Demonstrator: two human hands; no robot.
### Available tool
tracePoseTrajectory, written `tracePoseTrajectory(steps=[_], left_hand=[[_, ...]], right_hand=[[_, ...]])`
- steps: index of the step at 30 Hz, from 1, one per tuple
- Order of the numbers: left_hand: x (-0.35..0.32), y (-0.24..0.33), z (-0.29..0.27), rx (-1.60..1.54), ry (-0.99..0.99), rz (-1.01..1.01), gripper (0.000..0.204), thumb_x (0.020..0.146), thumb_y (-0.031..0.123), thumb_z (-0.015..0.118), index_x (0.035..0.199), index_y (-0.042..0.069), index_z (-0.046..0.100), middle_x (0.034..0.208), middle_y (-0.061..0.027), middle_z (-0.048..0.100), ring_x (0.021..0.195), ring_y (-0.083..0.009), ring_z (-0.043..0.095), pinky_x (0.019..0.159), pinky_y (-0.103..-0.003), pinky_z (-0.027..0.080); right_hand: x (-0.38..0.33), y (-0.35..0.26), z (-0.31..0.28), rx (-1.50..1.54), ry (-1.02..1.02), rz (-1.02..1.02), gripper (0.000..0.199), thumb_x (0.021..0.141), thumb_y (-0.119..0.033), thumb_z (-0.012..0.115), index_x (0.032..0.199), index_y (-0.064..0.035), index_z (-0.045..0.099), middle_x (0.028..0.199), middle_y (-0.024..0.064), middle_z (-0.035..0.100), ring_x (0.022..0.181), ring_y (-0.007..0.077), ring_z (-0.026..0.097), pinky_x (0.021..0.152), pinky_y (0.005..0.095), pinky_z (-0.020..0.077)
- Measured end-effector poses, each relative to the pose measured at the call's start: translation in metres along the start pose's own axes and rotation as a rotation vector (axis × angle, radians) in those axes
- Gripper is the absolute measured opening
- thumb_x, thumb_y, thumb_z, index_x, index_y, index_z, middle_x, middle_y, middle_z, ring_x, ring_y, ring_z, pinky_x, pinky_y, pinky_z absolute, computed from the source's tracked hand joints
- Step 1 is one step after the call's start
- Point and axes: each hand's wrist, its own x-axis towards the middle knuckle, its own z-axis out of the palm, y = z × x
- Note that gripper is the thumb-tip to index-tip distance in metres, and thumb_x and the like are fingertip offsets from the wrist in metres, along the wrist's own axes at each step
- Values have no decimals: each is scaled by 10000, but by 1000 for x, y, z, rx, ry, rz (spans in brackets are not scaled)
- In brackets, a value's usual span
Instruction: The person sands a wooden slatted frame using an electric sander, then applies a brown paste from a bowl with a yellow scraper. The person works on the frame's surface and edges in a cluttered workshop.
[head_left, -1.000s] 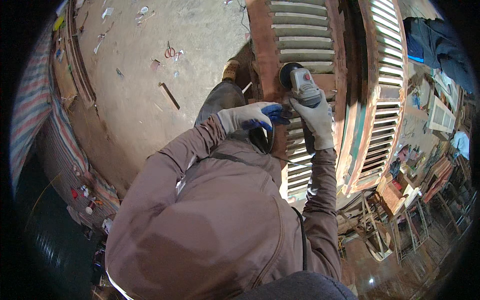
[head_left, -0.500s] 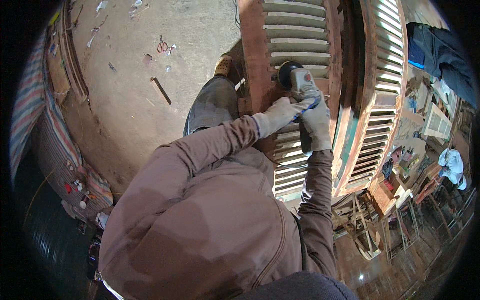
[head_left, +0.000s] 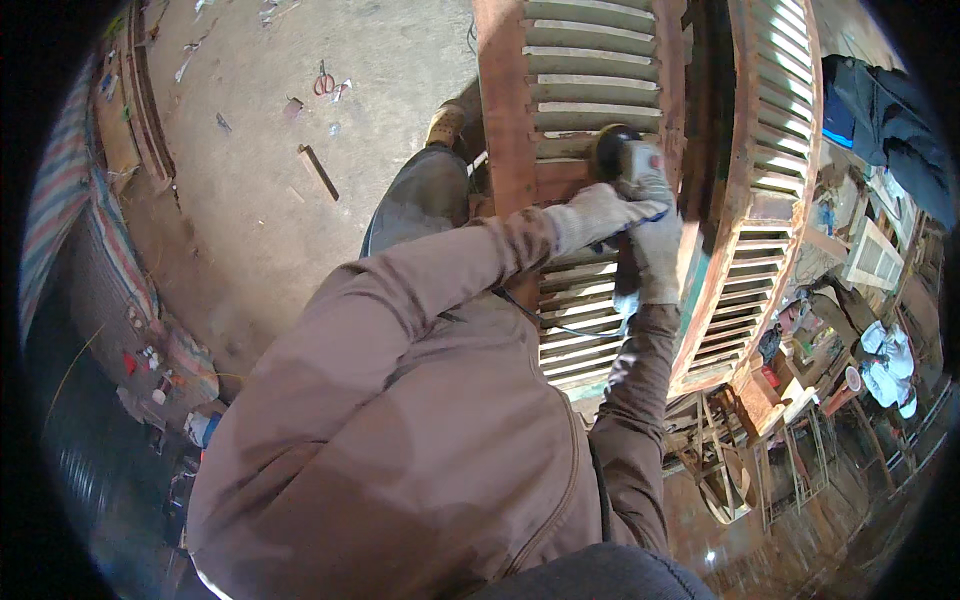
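A grey angle grinder [head_left: 645, 165] with a round dark disc [head_left: 614, 150] is held in both my gloved hands. The disc lies over the middle rail of a louvred wooden shutter [head_left: 508, 120], towards its right side. My left hand [head_left: 597, 215] is wrapped round the tool from the left, by a blue part. My right hand [head_left: 657, 250] closes on the grinder's body from the right; its fingers are partly hidden. A cord [head_left: 570, 330] crosses the slats below. The shutter's wood is reddish and bare at the frame, with pale slats.
A second louvred shutter [head_left: 745, 200] stands close on the right, with a dark gap between. Further right are wooden scraps, a small white louvred panel [head_left: 876, 245] and dark cloth [head_left: 890, 130]. On the floor at left lie scissors [head_left: 324, 82] and a wood strip [head_left: 318, 172].
Both hands have carried the grinder to the right, so its disc has moved from the shutter's left part across the middle rail towards the right stile. My grip looks the same.
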Motion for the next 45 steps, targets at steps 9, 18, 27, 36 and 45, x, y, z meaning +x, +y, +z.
tracePoseTrajectory(steps=[9, 18, 27, 36, 45], left_hand=[[-62, -38, -30, -375, 225, -31, 542, 867, 439, 831, 1157, -7, 724, 937, -54, 734, 714, -128, 690, 596, -291, 564], [60, -26, 29, -162, 73, 195, 576, 824, 493, 844, 1091, -10, 759, 896, -68, 744, 694, -164, 693, 625, -312, 568], [5, -3, 1, 20, 166, 54, 671, 759, 615, 849, 923, -29, 764, 791, -80, 727, 638, -159, 678, 579, -310, 544], [-63, -2, -60, -367, 196, -69, 393, 970, 250, 729, 1242, -29, 681, 1099, -98, 746, 850, -207, 730, 673, -349, 606], [59, 10, 9, -200, 118, 97, 658, 776, 536, 874, 1156, 18, 731, 1005, -86, 742, 851, -184, 712, 740, -361, 591]], right_hand=[[-33, -59, 42, -258, -129, -165, 789, 713, -549, 844, 1284, -83, 562, 990, 250, 739, 962, 460, 713, 803, 520, 557], [6, -20, -24, -127, -89, 6, 686, 766, -427, 842, 1296, -49, 624, 1096, 204, 751, 1003, 354, 740, 843, 435, 563], [0, -12, 5, -12, 36, -123, 610, 766, -367, 849, 1247, -63, 629, 1035, 209, 757, 982, 361, 749, 820, 449, 573], [-1, -83, 47, -265, -147, -234, 884, 760, -567, 788, 1385, 6, 538, 1022, 305, 720, 1007, 453, 706, 871, 515, 550], [50, -13, -20, -275, -33, -66, 741, 758, -482, 826, 1327, -64, 599, 1114, 202, 746, 1062, 385, 719, 881, 458, 554]])
